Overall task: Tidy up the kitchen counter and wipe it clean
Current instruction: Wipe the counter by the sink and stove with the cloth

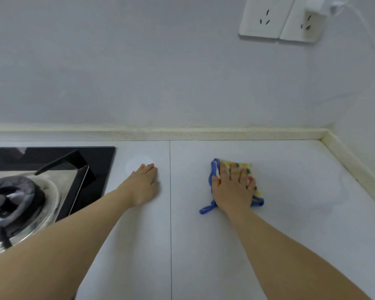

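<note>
Pale grey counter (pixel 204 245) fills most of the shot, and there's exactly one cloth (pixel 236 166) on it: yellowish with coloured dots and blue trim, with one blue loop (pixel 206 210) sticking out at the near corner. Taking the black glass hob (pixel 91 154) as the reference, the cloth sits well off to its right, past the one thin seam (pixel 170 234) that runs front to back through the counter. Two bare hands are in view. The right hand (pixel 233 189) lies palm down on top of the cloth, fingers (pixel 234 172) straight and spread apart, covering most of it so only the far and right edges peek out. The left hand (pixel 144 185) is flat on the bare counter between the hob and the seam, just right of the hob's edge, fingers (pixel 148 168) straight and pressed together, holding nothing. One faint round mark (pixel 139 162) shows on the surface right at those fingertips. On the hob I count one burner (pixel 13 200), grey cap in a shiny metal dish. Up on the wall (pixel 139 61), far right of the hob, two white socket plates (pixel 264 16) sit side by side; one white plug (pixel 314 5) is in the right-hand one, with one white cable (pixel 364 20) trailing off it. One cream upstand (pixel 182 133) runs along the counter's back edge behind the hob.
</note>
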The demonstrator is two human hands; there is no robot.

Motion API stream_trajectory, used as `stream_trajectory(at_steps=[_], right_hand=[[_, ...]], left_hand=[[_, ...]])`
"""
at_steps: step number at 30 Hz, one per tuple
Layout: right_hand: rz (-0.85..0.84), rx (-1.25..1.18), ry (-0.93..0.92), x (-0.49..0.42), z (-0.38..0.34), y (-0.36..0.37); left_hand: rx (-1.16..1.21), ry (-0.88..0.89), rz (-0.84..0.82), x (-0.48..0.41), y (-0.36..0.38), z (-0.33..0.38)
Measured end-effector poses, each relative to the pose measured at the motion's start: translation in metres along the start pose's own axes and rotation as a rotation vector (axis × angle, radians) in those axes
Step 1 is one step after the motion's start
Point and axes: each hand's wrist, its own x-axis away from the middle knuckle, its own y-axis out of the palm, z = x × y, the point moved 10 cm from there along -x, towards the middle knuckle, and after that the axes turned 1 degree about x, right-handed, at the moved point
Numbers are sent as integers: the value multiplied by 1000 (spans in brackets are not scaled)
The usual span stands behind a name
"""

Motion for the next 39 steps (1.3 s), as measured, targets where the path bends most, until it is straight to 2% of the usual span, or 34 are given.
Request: stream_trajectory(at_steps=[5,9,12,15,19,25,30,39], right_hand=[[-43,-7,-12,10,-38,8],[-50,14,-185,30,-109,23],[-37,54,-321,57,-155,37],[-5,100,-393,91,-177,50],[-50,108,-364,136,-169,67],[-58,54,-192,207,-133,76],[-83,73,-127,246,-104,73],[-110,-9,-82,306,-72,66]], left_hand=[[72,8,120,36,-18,-9],[74,-75,212,61,-40,-45],[69,-150,191,81,-40,-71],[75,-142,156,96,-32,-78],[42,-95,127,105,-18,-74],[31,74,96,133,1,-44],[38,98,36,168,22,-36],[30,41,53,235,46,-50]])
